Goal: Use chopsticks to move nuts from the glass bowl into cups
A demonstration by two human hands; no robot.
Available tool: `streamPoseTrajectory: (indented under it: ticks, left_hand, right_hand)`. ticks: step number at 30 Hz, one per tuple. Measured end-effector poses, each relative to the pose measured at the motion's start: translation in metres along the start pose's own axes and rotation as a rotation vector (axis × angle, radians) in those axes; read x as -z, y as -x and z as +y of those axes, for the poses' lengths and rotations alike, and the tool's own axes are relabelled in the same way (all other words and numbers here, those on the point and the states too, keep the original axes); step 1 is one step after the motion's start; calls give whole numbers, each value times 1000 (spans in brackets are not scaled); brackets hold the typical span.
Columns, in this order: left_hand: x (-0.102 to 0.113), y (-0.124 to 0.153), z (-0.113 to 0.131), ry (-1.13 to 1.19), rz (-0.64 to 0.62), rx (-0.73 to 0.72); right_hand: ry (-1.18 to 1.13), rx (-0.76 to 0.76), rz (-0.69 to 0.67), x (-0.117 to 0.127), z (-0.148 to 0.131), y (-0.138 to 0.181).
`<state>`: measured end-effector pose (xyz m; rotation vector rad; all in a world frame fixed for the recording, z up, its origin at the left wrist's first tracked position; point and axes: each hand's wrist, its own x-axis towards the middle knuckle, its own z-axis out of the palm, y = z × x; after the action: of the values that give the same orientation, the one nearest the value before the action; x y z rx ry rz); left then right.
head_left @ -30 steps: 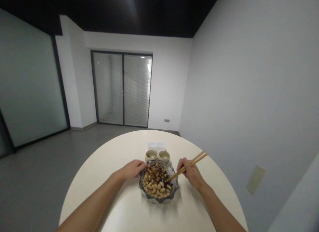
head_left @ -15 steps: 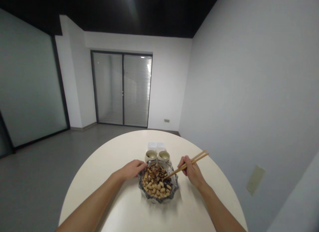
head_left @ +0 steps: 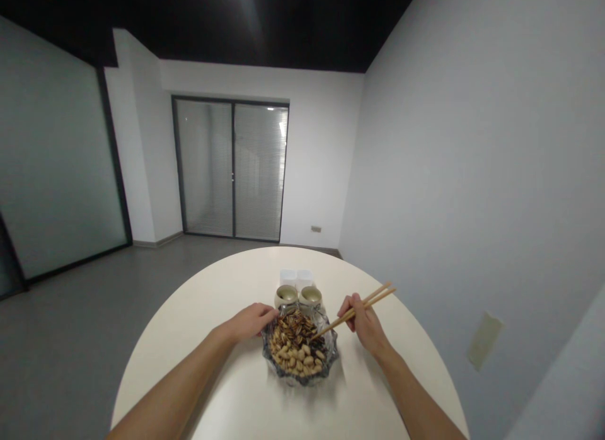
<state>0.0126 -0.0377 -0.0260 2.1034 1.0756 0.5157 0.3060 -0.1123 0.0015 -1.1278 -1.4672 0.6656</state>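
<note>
A clear glass bowl (head_left: 302,381) with a scalloped rim stands on the round table. It holds pale pistachio-like nuts (head_left: 297,359), striped seeds (head_left: 297,328) and some dark pieces at the right. My left hand (head_left: 253,320) is closed against the bowl's left rim, its fingertips partly hidden by the edge. In my right hand (head_left: 363,323), to the right of the bowl, is a pair of wooden chopsticks (head_left: 340,319). Their tips reach down into the bowl among the dark pieces; whether anything is pinched between them I cannot tell.
Two small pale-green cups (head_left: 286,294) stand side by side just behind the bowl. Two white square containers (head_left: 296,277) sit behind the cups. The white round table (head_left: 227,402) curves away toward a grey wall (head_left: 472,175) on the right.
The back ends of the chopsticks have spread slightly farther apart in my right hand. Their tips stay in the bowl, and my left hand keeps its place.
</note>
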Motion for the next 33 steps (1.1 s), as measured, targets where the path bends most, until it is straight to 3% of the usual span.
streamPoseTrajectory:
  ticks: [33]
  left_hand:
    - [1,0,-1,-40,7,-21]
  right_hand:
    - [19,11,10,0,-5,0]
